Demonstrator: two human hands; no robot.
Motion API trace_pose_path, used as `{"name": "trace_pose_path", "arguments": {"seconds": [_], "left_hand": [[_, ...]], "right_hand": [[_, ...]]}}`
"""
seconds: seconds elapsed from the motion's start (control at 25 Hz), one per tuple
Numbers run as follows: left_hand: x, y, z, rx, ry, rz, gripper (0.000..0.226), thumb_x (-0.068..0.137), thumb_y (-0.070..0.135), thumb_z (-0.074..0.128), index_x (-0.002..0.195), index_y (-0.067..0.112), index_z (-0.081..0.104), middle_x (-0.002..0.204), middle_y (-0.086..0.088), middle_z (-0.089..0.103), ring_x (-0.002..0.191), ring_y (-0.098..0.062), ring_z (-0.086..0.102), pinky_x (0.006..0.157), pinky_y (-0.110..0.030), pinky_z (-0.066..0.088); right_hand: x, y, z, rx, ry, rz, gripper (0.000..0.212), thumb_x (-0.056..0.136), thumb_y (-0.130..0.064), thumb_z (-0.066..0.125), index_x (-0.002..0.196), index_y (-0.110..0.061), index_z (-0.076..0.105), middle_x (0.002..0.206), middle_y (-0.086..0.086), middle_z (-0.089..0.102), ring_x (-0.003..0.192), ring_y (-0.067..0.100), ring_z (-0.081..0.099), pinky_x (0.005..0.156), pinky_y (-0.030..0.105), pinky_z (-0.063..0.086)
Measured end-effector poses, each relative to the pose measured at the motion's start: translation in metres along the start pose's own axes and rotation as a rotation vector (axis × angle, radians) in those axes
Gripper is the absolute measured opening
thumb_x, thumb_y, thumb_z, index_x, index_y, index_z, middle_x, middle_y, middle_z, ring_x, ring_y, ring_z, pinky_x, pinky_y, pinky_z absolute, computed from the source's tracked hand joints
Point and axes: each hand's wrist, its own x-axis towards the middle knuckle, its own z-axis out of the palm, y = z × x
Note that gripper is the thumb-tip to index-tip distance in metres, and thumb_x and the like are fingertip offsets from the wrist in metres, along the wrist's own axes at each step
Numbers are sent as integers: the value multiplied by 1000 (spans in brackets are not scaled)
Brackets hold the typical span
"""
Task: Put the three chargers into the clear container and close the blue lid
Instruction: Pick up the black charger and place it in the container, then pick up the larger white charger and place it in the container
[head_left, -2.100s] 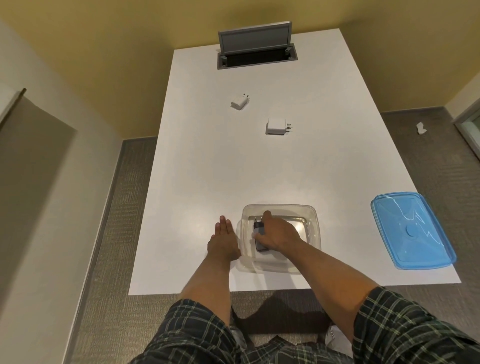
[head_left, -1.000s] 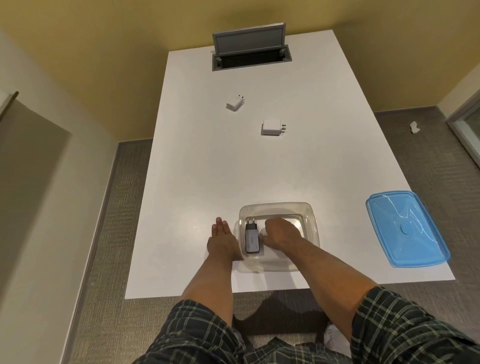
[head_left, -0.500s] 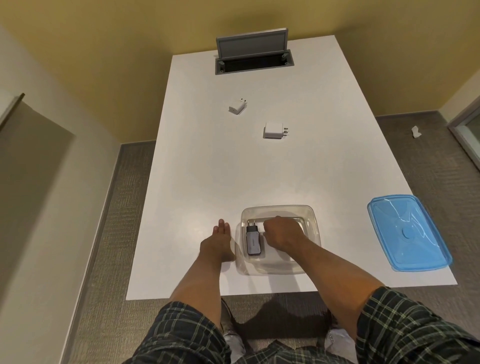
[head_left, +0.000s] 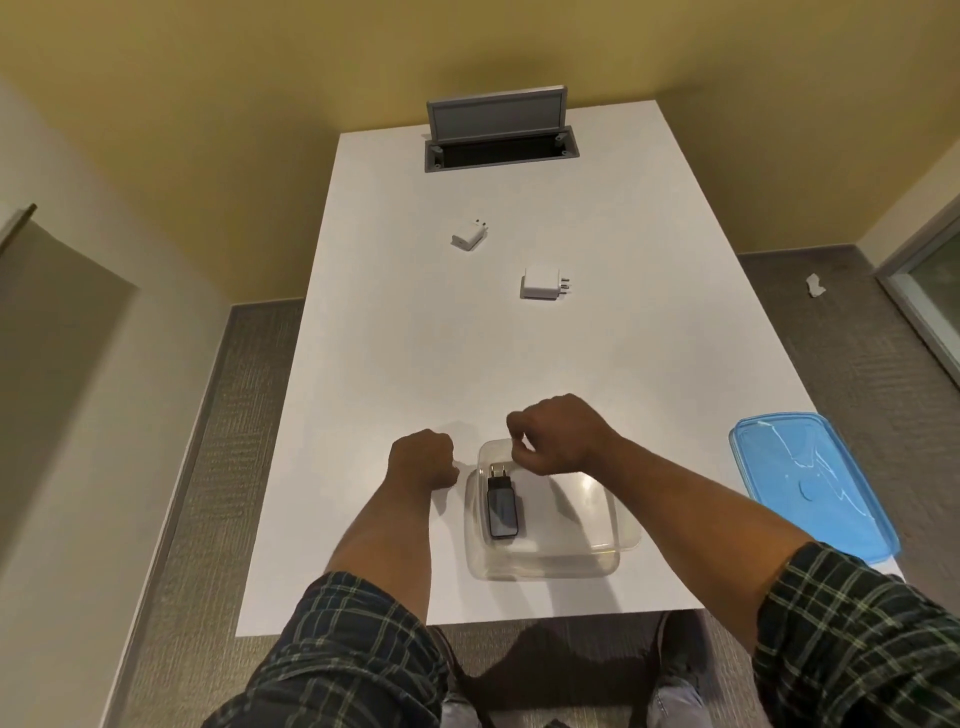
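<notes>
Your clear container (head_left: 613, 540) holds only the black charger (head_left: 502, 508); two white chargers (head_left: 540, 283) lie far off; your left hand (head_left: 422, 457) and right hand (head_left: 558, 434) are curled, empty

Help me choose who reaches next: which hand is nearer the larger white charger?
Right. The right hand hovers above the container's far rim, below the larger white charger; the left hand sits lower-left.

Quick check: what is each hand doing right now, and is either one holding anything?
Left hand: fingers curled, holding nothing, beside the clear container.
Right hand: fingers curled, holding nothing, above the container.
</notes>
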Motion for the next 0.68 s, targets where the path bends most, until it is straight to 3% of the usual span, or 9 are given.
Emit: {"name": "trace_pose_path", "arguments": {"seconds": [0.24, 0.4, 0.48, 0.68], "left_hand": [[33, -1, -16, -128, 150, 13, 33, 98, 31, 47, 126, 19, 59, 134, -2, 59, 123, -27, 58, 99, -37, 46], [55, 4, -23, -264, 205, 29, 63, 103, 36, 44, 159, 13, 25, 166, -6, 23, 153, -25, 26, 117, -43, 34], [66, 6, -27, -288, 222, 36, 67, 106, 37, 38, 162, 11, 14, 170, -6, 9, 158, -24, 12, 122, -42, 29], [100, 13, -29, -267, 303, 85, 60, 109, 30, 29, 162, 6, 14, 170, -9, 10, 158, -26, 11, 126, -35, 23]], "right_hand": [[44, 36, -3, 47, -4, 329, 17, 90, -29, 50, 91, -22, 66, 89, -4, 69, 83, 25, 66, 61, 28, 38], [64, 58, 5, 168, -48, 560, 34, 91, -30, 59, 123, -19, 60, 121, 1, 60, 111, 27, 60, 86, 36, 49], [76, 66, 7, 169, -57, 601, 44, 90, -29, 60, 131, -14, 52, 131, 6, 56, 117, 30, 56, 90, 40, 49], [111, 95, 12, 101, -85, 585, 56, 92, -22, 56, 144, -12, 38, 146, 8, 43, 124, 33, 51, 92, 44, 49]]}}
